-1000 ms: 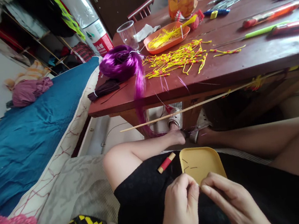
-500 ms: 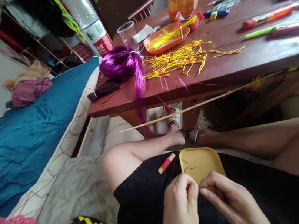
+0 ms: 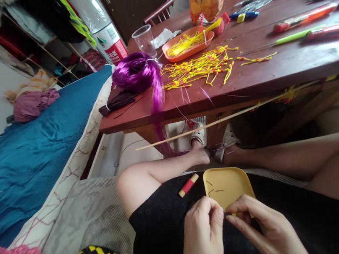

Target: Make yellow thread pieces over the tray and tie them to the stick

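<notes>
From my end of the head camera I have both bare hands low over the lap, close together. The left grip (image 3: 203, 228) is pinched, thumb against forefinger, and the right grip (image 3: 263, 223) is pinched the same way, its tips almost meeting the other's. Between those tips I make out a small thin piece (image 3: 226, 214), clasped from both sides; the fingers hide most of it, so I cannot tell just what it is. Just beyond the two grips a yellow tray (image 3: 239, 176) rests on the black cloth (image 3: 158, 222) across the lap, its near edge partly covered by my fingers; a few short dark strips (image 3: 219, 190) lie in it, toward its left side. Ahead of the left grip, near the tray, a red-and-tan roll (image 3: 188, 185) lies on the cloth. Farther ahead a slim wooden stick (image 3: 177, 136) slants across between the grips and the edge of the reddish-brown surface (image 3: 264, 76). On that surface, forward and left of both grips, sits a coil of purple fibre (image 3: 136, 72), its tail hanging over the edge, with a dark bundle (image 3: 116, 103) just beside it. More directly ahead are yellow cords with red knots (image 3: 202, 69), and past them an orange tray (image 3: 178, 57) holding yellow strands (image 3: 187, 43).
</notes>
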`<action>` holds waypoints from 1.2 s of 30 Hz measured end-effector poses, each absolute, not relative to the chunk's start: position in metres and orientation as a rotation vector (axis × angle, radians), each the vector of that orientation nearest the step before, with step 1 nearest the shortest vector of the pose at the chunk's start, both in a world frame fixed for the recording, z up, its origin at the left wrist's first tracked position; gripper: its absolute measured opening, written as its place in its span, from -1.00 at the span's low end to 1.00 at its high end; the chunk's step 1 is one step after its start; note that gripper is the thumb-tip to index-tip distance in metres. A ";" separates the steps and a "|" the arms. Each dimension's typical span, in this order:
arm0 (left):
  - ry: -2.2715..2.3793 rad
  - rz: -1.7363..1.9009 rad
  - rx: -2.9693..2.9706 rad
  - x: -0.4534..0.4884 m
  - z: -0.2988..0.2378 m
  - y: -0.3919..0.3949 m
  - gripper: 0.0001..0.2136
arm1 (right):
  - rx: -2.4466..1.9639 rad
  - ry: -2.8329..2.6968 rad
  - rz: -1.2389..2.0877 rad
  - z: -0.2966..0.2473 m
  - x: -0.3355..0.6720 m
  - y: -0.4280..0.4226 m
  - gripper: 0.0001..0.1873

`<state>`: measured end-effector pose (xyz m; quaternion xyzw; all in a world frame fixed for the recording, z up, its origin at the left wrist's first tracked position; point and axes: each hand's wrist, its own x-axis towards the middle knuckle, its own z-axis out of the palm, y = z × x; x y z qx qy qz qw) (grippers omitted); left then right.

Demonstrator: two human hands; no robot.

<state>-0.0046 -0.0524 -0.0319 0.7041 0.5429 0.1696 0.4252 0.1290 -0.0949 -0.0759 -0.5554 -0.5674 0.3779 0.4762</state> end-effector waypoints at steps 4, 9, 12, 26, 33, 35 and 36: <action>1.335 0.323 1.644 -0.006 -0.028 -0.049 -0.71 | -1.319 -1.378 0.869 -0.076 0.129 -0.096 -0.94; 1.181 0.360 1.347 -0.006 -0.032 -0.043 -0.76 | -1.292 -1.360 0.914 -0.073 0.126 -0.095 -0.88; 1.208 0.432 1.315 -0.005 -0.032 -0.040 -0.80 | -1.311 -1.354 0.949 -0.074 0.125 -0.095 -0.90; 1.336 0.503 1.689 0.002 -0.034 -0.049 -0.77 | -1.269 -1.211 1.206 -0.083 0.125 -0.099 -0.89; 1.119 0.265 1.422 -0.011 -0.022 -0.040 -0.73 | -1.327 -1.240 1.127 -0.077 0.128 -0.096 -0.88; 1.136 0.308 1.474 -0.010 -0.021 -0.042 -0.76 | -1.339 -1.318 1.091 -0.072 0.130 -0.095 -0.87; 1.143 0.332 1.501 -0.009 -0.021 -0.043 -0.76 | -1.341 -1.357 1.077 -0.070 0.131 -0.095 -0.86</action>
